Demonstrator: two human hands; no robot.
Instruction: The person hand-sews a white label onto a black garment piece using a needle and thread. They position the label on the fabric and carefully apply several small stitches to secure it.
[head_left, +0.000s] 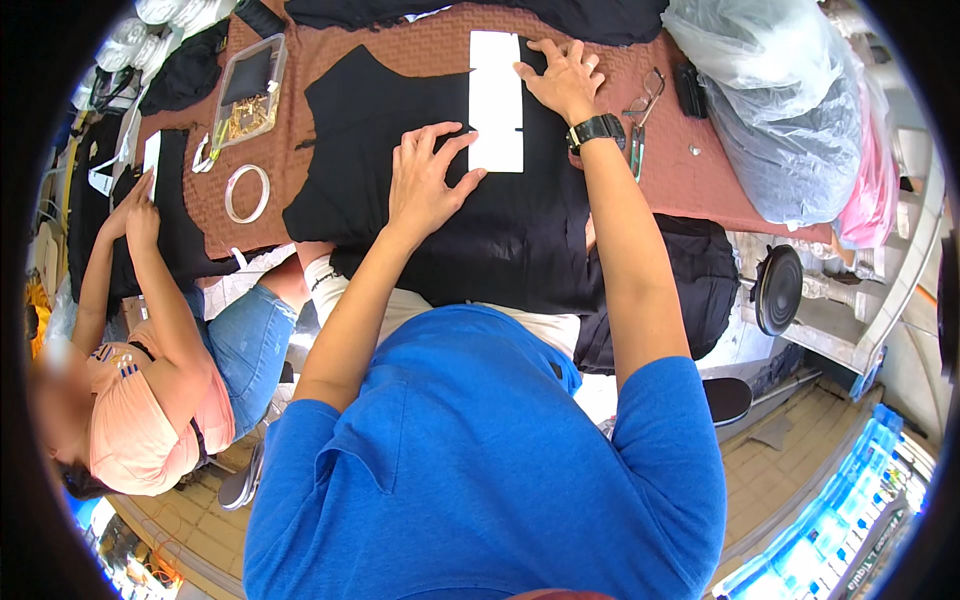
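Reddish-brown, textured cloth-covered bench (700,185) carries a flat white rectangular strip (496,100) on a broad black fabric panel (360,130)

Spread across the bench, the panel shows a curved far-left outline, while its near part sags over the front edge toward the person's lap. The strip lies on it, right of its middle, long side pointing away from the body, with small dark notches or marks at its sides.

Positioning and steadying the strip seems to be the step in hand. The left hand (425,185) is spread, thumb and forefinger at the strip's left edge toward its near end. The right hand (566,82) is fanned out beside the far right corner, thumb at the edge. Neither appears to pinch anything. The next move probably calls for light, even fingertip pressure, keeping the strip's line without rucking the fabric.

Leftward there is ample flat room before the clear plastic box of gold-coloured pieces (279,75) and the white ring-shaped roll (266,192). Rightward is tighter: thin-framed eyeglasses (640,104) and green-handled snips (636,150) lie near the right wrist, a bulging translucent plastic bag (770,110) beyond. At the far edge, crumpled black cloth (580,15) limits reach. The front overhang could drag the panel. A co-worker's hands (140,215) are well apart, at left.
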